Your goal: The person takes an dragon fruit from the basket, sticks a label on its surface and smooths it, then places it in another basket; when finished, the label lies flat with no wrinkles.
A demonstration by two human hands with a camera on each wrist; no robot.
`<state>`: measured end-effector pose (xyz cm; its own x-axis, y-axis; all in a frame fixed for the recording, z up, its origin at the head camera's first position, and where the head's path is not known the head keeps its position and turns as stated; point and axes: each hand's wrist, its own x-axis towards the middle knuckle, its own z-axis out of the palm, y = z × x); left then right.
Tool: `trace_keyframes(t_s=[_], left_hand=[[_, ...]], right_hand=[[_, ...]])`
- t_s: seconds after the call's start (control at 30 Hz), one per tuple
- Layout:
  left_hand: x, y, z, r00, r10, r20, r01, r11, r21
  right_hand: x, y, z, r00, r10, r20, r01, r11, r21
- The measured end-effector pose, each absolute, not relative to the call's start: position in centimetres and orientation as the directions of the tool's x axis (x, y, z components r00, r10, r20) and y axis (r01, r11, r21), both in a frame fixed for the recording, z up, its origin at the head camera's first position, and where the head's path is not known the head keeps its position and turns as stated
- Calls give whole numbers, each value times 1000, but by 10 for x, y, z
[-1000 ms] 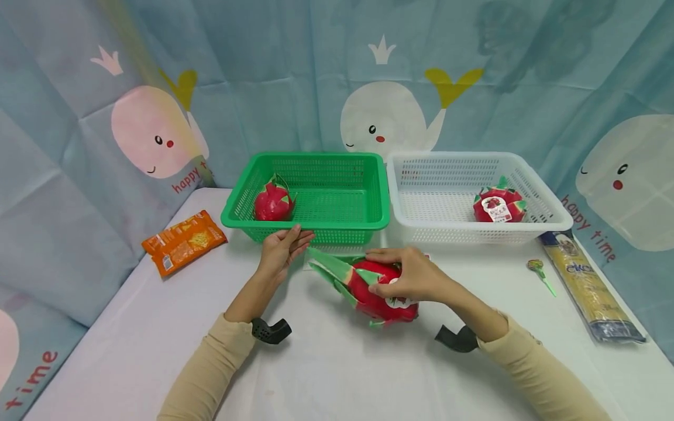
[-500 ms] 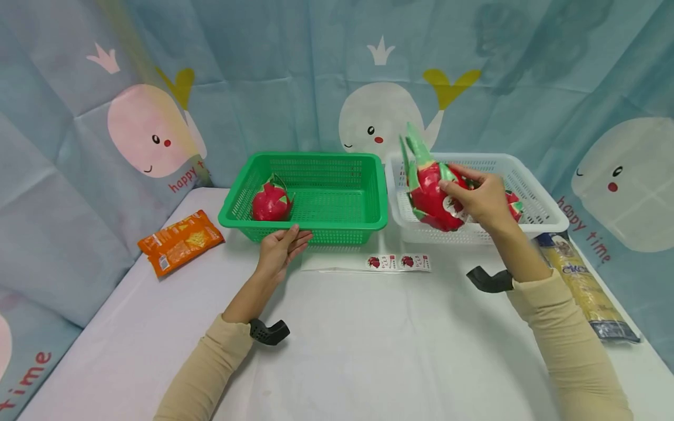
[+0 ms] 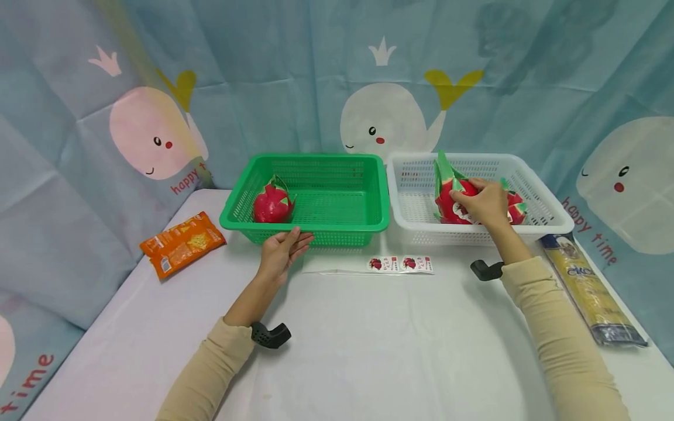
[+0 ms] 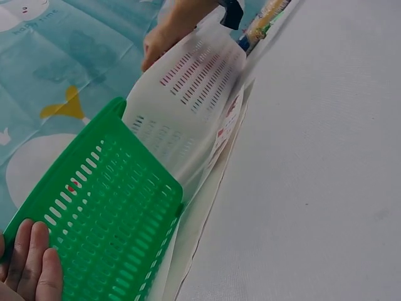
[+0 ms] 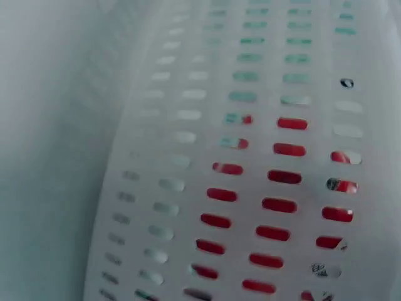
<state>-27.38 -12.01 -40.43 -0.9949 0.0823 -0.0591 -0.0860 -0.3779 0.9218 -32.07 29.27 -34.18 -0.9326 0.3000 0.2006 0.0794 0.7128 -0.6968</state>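
Observation:
My right hand (image 3: 485,203) grips a red dragon fruit (image 3: 446,206) with long green leaves and a round white label, low inside the white basket (image 3: 402,216). Beside it in that basket lies another dragon fruit (image 3: 516,210), partly behind the hand. In the right wrist view the basket wall (image 5: 250,188) fills the picture, with red fruit showing through its slots. At the front rim of the green basket (image 3: 337,227) rests my left hand (image 3: 278,252), fingers straight. A third dragon fruit (image 3: 272,203) sits in the green basket's left side.
A strip of dragon fruit stickers (image 3: 392,264) lies on the table before the baskets. An orange snack packet (image 3: 183,242) is at the left. A long yellow packet (image 3: 590,289) lies along the right edge. A printed curtain (image 3: 295,76) hangs behind.
My right hand has carried the dragon fruit from the table's middle up over the white basket, then lowered it inside, uncovering the sticker strip. The left hand has stayed at the green basket's rim.

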Motion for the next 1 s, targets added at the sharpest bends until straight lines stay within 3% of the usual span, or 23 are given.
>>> trace_keyframes(t_s=[0.3, 0.53, 0.83, 1.0], left_hand=[[-274, -119, -405, -998, 58, -40, -60, -401, 914], [-273, -118, -404, -997, 55, -54, -71, -379, 923], [-272, -120, -404, -994, 95, -54, -85, -371, 925], [-270, -125, -403, -992, 118, -54, -93, -353, 931]], right_hand=[[-328, 290, -341, -989, 148, 4, 119, 805, -581], [-332, 297, -344, -982, 147, -119, 188, 810, -556], [-318, 291, -340, -991, 115, 71, 69, 882, -465], [-305, 272, -333, -979, 76, 191, -28, 873, -487]])
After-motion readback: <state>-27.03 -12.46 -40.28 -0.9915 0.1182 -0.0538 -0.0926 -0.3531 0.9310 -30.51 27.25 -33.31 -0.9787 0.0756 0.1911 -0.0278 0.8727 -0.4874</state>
